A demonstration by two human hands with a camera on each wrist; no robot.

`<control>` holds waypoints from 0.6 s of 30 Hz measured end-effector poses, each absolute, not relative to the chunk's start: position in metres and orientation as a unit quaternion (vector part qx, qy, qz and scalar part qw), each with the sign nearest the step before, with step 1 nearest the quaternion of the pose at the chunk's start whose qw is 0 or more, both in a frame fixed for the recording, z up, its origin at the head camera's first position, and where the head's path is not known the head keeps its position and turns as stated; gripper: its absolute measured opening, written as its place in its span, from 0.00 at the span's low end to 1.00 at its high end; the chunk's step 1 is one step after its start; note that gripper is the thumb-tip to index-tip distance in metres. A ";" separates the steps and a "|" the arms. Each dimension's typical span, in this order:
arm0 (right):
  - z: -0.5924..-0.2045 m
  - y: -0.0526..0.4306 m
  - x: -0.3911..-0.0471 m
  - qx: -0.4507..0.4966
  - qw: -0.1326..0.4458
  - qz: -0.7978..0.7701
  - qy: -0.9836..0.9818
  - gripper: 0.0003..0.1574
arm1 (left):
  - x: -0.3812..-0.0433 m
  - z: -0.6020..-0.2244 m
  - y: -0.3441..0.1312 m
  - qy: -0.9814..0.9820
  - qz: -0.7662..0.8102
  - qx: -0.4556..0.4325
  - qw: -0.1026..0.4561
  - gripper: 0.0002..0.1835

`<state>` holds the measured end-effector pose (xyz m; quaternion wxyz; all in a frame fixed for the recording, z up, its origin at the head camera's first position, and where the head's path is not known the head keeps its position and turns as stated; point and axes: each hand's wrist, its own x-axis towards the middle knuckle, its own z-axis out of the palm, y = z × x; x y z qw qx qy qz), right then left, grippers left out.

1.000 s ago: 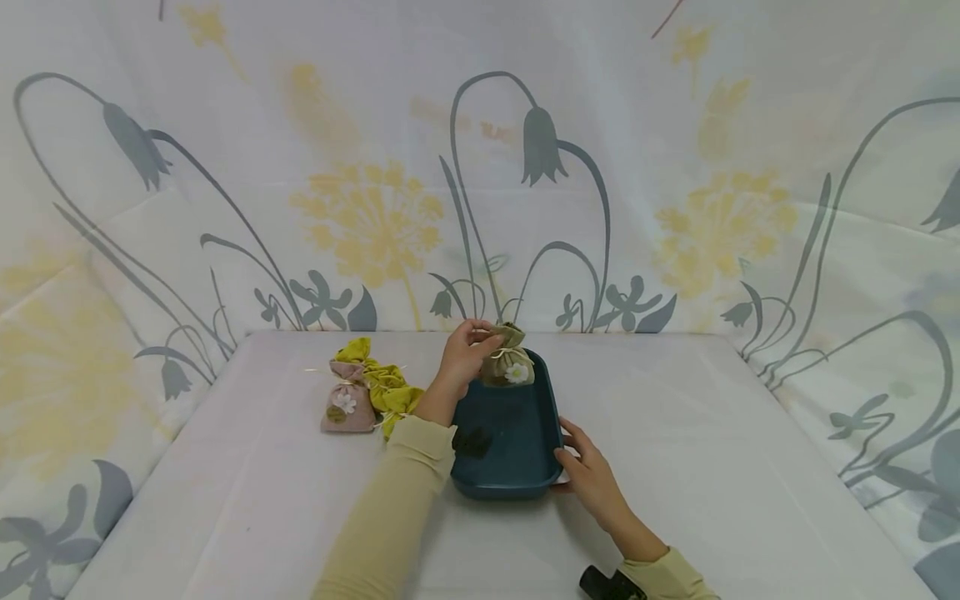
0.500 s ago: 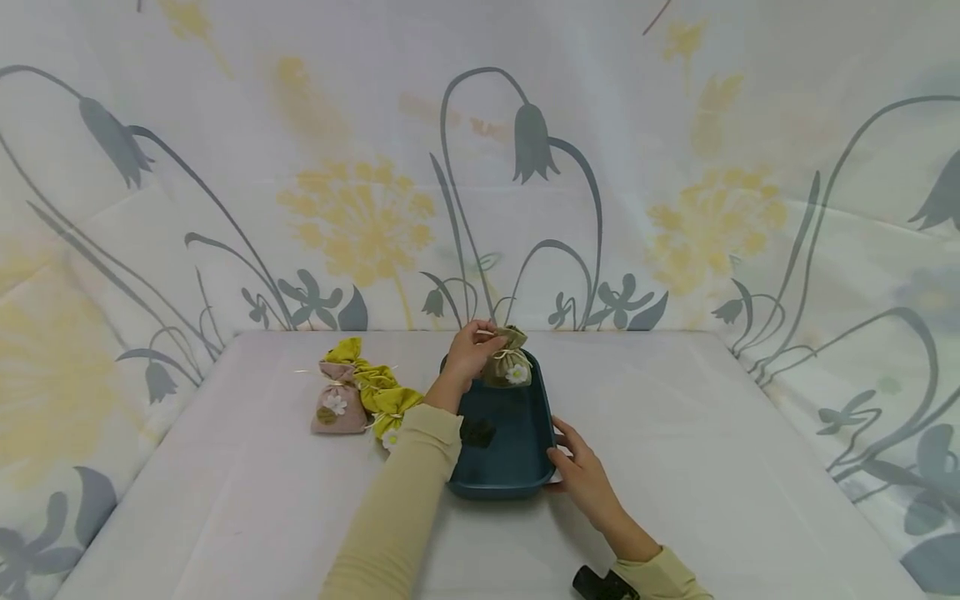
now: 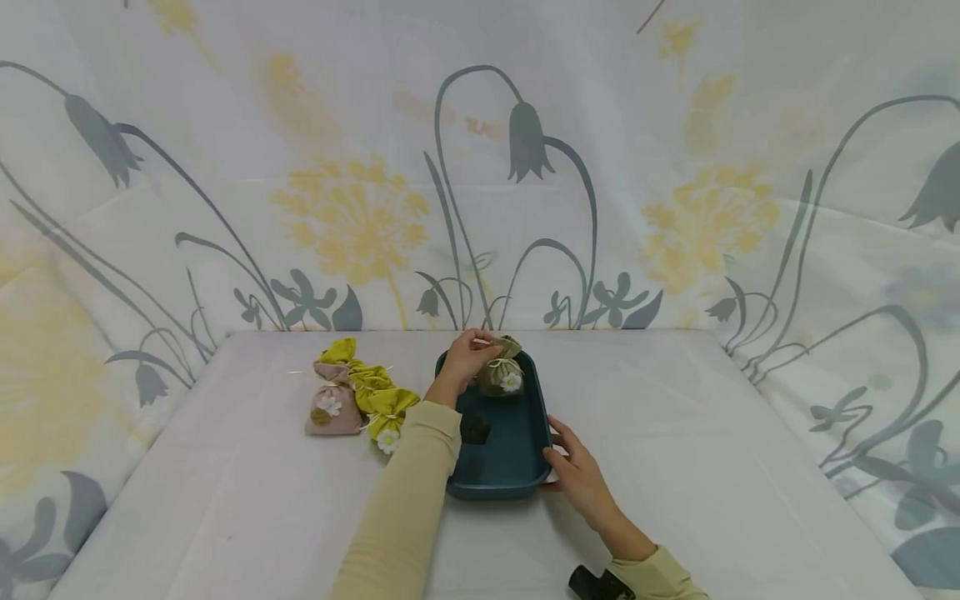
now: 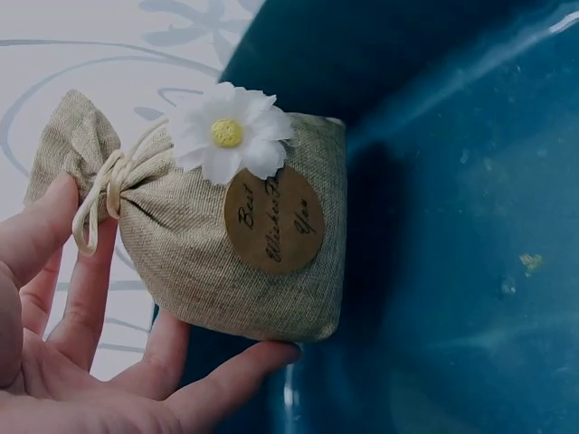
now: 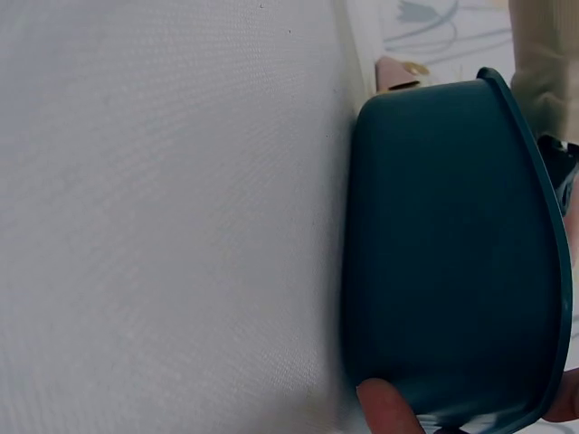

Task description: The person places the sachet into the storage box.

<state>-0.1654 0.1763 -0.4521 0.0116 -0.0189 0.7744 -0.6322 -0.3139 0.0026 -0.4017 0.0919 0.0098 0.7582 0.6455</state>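
Note:
By the gathered neck, my left hand pinches a sage-green drawstring pouch at the far end of a deep teal tray. The left wrist view shows the pouch with a white fabric daisy, a round "Best Wishes" label and a tied cord. Its bottom lies close to the tray wall, below rim level in the head view. My right hand holds the tray's near right side. One fingertip presses low on the outer wall, another digit lies at the rim.
Left of the tray, a pink pouch with a white flower leans against several yellow-green pouches on the white table. A flower-printed cloth hangs behind. Black wrist devices sit at the left wrist and right wrist.
The left hand has lowered the sage-green pouch slightly into the far end of the tray. The right hand keeps its hold on the tray; the whole head view has shifted a little.

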 end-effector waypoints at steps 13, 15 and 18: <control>-0.450 0.177 -0.164 -0.017 0.010 -0.632 0.774 0.30 | -0.318 -0.409 0.008 0.772 0.627 0.014 0.104 0.11; -0.451 0.177 -0.164 -0.016 0.012 -0.632 0.774 0.30 | -0.320 -0.409 0.010 0.774 0.625 0.008 0.101 0.11; -0.453 0.178 -0.164 -0.017 0.014 -0.632 0.775 0.31 | -0.323 -0.410 0.012 0.778 0.621 0.001 0.096 0.11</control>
